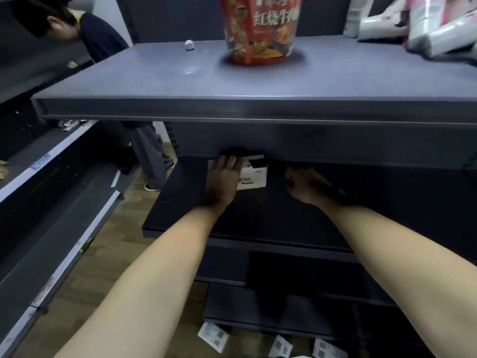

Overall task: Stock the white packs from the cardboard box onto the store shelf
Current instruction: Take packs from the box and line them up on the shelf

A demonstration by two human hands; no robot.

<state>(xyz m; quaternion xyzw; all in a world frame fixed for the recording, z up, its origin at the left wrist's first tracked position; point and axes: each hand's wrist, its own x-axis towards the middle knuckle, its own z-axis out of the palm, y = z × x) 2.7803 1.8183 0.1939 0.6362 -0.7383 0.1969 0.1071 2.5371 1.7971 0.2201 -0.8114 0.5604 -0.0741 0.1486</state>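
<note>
While reaching under, left hand (224, 180) on white pack (254, 175)

Matt dark metal shelf (258, 223); glossy white pack (253, 177).

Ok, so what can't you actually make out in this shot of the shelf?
Head view only:
- White pack: far end hidden under the upper shelf; print too small.
- Left hand: fingertips lost in shadow.
- Right hand: dark, grip unclear.
- Red noodle cup: top cut off by frame edge.
- Cardboard box: not in view.
</note>
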